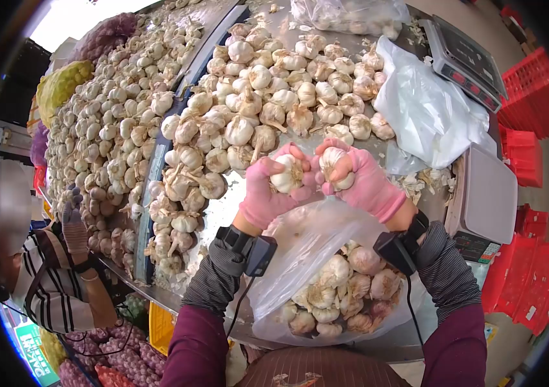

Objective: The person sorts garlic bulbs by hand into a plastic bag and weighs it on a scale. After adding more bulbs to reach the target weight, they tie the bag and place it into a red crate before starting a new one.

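Observation:
My left hand [276, 186], in a pink glove, is closed round a garlic bulb [287, 174]. Close beside it, my right hand [355, 177], gloved the same way, grips another garlic bulb [336, 166]. Both hands are above an open clear plastic bag [300, 258] that holds several bulbs [336, 272]. Just beyond my hands, a large heap of garlic [287, 80] covers the metal table [274, 142].
A blue-edged divider [158, 161] separates a second garlic heap [103, 122]. A co-worker's gloved hand [74, 229] is at the left. White bags [426, 106], a scale [465, 55], a grey-lidded box [490, 193] and red crates [526, 277] stand right.

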Action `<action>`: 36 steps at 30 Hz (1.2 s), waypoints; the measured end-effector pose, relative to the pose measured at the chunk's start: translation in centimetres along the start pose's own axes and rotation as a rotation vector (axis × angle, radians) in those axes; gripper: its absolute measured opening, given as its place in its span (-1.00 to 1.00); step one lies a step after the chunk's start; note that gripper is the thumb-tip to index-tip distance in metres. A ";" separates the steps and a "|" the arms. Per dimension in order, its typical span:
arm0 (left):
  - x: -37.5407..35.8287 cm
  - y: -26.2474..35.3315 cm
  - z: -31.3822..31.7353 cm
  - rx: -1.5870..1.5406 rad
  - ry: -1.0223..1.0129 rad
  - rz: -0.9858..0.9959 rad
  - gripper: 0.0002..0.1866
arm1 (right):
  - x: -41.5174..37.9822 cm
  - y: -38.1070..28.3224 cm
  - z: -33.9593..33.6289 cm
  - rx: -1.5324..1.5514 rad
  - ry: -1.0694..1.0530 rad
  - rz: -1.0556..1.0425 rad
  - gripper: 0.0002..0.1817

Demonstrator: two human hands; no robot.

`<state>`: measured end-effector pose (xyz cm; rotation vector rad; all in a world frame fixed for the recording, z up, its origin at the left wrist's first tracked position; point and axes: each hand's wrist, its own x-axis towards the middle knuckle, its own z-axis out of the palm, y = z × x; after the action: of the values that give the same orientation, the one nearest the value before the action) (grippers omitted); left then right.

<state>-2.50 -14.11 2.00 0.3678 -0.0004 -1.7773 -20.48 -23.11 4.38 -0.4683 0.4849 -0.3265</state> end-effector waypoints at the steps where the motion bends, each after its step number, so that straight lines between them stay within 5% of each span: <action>1: -0.5 -0.2 1.4 0.050 -0.072 -0.008 -0.78 | -0.5 -0.3 1.3 0.005 0.001 0.000 -0.71; 4: -3.2 -0.9 6.4 0.325 -0.012 0.060 -0.87 | -4.3 -0.8 5.9 -0.720 -0.052 -0.390 -0.76; 7: -6.9 -3.5 11.3 0.529 -0.009 0.082 -0.89 | -9.6 -2.0 11.1 -0.609 -0.069 -0.455 -0.83; 8: -8.3 -4.3 12.9 0.516 -0.017 0.059 -0.89 | -12.0 -1.8 12.4 -0.543 -0.021 -0.329 -0.83; 10: -11.0 -6.3 13.1 0.542 -0.101 -0.062 -0.89 | -16.0 0.2 13.1 -0.553 0.060 -0.184 -0.79; 12: -13.7 -9.2 11.1 0.613 -0.043 -0.182 -0.84 | -18.9 4.3 11.5 -0.583 0.091 -0.254 -0.73; 14: -14.1 -11.6 7.4 0.697 -0.001 -0.238 -0.80 | -20.4 8.7 8.2 -1.123 0.192 -0.369 -0.68; 15: -13.8 -12.9 5.2 1.262 -0.083 0.044 -0.75 | -20.1 10.3 6.5 -1.126 0.196 -0.383 -0.68; 16: -14.0 -13.8 4.0 1.804 -0.164 0.364 -0.69 | -19.8 11.7 5.0 -1.549 0.274 -0.490 -0.63; 17: -14.7 -14.2 3.9 1.808 -0.168 0.373 -0.69 | -20.0 12.7 4.2 -1.973 0.353 -0.595 -0.56; 19: -15.5 -13.4 4.1 2.454 -0.318 0.532 -0.16 | -21.4 12.8 3.9 -2.129 0.299 -0.564 -0.46; 20: -16.5 -12.7 4.3 2.456 -0.320 0.539 -0.16 | -22.3 13.1 3.8 -2.140 0.723 -0.741 -0.45; 21: -18.1 -11.7 4.6 2.554 -0.335 0.420 -0.09 | -23.3 13.6 3.6 -2.083 1.158 -0.901 -0.44; 23: -20.6 -9.3 3.8 2.684 -0.362 0.126 -0.04 | -24.3 13.6 0.4 -1.808 1.643 -0.612 -0.55; 25: -23.0 -6.9 3.2 2.720 -0.392 -0.055 -0.07 | -26.2 12.7 -2.3 -1.194 1.282 -0.196 -0.72; 26: -23.8 -5.7 3.8 2.841 -0.485 -0.303 -0.27 | -26.7 12.5 -2.3 -1.176 1.296 -0.208 -0.72; 27: -24.2 -4.7 4.2 2.941 -0.579 -0.565 -0.46 | -27.5 11.5 -0.9 -0.992 1.115 -0.486 -0.82; 28: -24.5 -4.0 4.2 2.947 -0.610 -0.565 -0.46 | -28.6 10.4 0.5 -0.802 0.922 -0.738 -0.88; 29: -24.8 -3.5 4.2 3.038 -0.636 -0.422 -0.62 | -29.5 8.0 1.5 -0.867 0.648 -0.773 -0.84; 31: -25.0 -3.4 4.8 3.116 -0.671 -0.265 -0.77 | -31.9 1.8 6.7 -0.387 0.268 -0.762 -0.80; 35: -24.5 -3.2 13.1 3.209 -0.366 -0.586 -0.89 | -34.3 -3.6 18.3 -0.141 0.293 -0.516 -0.71; 36: -24.6 -3.7 14.8 3.210 -0.548 -0.197 -0.86 | -34.5 -3.9 20.1 -0.151 0.359 -0.489 -0.69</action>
<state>-4.94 7.27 21.42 -1.2743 2.3292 0.0469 -39.75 -5.35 34.80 -0.6802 0.7461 -0.8583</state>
